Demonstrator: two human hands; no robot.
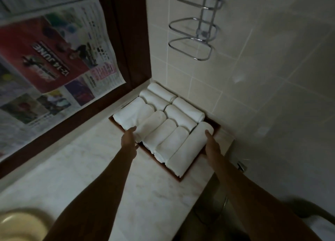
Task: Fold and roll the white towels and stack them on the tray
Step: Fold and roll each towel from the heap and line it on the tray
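Though stacking looks all but complete, entry as follows.

Rolled white towels: roughly ten, packed side by side, filling the tray. Far group of about four lying crosswise at the wall corner; near group of about five lying diagonally; one broader, flatter bundle at the left edge, looser than the rest.

Tray: dark wood, shallow, rectangular, set on the counter in the corner against the tiled wall. Rim visible at near and right sides only.

Left hand: fingers straight, touching the near end of the broad left bundle at the tray's left edge. Not curled round anything; no grip evident.

Right hand: fingers extended along the side of the rightmost roll, by the tray's right rim. Flat contact; fingertips partly hidden, so pinch cannot be excluded.

Counter: pale marble, no loose towels seen on it.

Surroundings: newspaper sheets covering a dark-framed panel at left; chrome wire rack on the wall above; pale basin rim at lower left.

Progress, as judged: folding and rolling apparently done; remaining, at most squaring up the rolls and tidying the left bundle.
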